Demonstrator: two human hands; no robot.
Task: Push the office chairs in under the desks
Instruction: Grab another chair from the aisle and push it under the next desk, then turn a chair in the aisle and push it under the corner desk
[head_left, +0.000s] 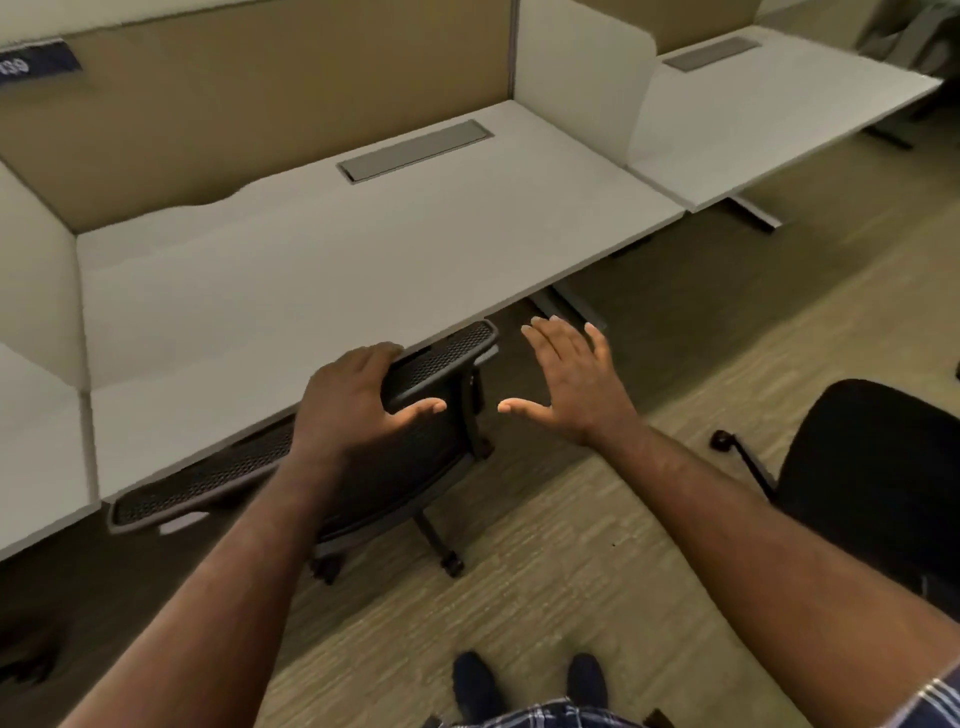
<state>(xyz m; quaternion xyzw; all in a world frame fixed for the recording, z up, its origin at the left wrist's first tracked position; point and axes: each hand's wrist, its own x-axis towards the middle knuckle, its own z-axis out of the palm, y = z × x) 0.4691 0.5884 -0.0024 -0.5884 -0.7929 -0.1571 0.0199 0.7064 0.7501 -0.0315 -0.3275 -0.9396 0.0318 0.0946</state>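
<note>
A black mesh-backed office chair (208, 480) stands tucked against the front edge of a white desk (322, 260), its seat hidden beneath the desktop. My left hand (353, 402) rests over the top rim of the chair's backrest, fingers curled on it. My right hand (569, 379) hovers open to the right of the backrest, fingers spread, touching nothing. A second black chair (878, 478) stands out on the floor at the right, away from the desks.
A second white desk (769, 119) lies to the right behind a white divider panel (576, 78). Tan partition walls back the desks. Desk legs (571, 306) show under the near desk. Striped carpet covers the floor, and my shoes (530, 686) are at the bottom.
</note>
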